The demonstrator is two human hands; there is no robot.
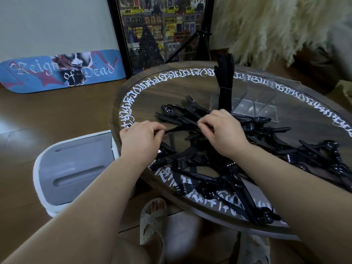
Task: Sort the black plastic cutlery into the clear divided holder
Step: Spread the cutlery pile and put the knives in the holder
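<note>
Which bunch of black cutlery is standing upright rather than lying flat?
The bundle in the clear holder at the table's far side: it alone stands on end. All the rest lie scattered flat on the table.

The cutlery is glossy black throughout: forks, spoons and knives alike. The holder is clear, so the worktop's grain shows through it. The worktop is dark brown wood, ringed with white calligraphic lettering. On the far left, a skateboard is light blue with red stars and pale gothic script. The picture shows yellow cabs on dark buildings in a black frame. The bin is white with a grey lid. The slipper looks mottled grey-green.
</note>
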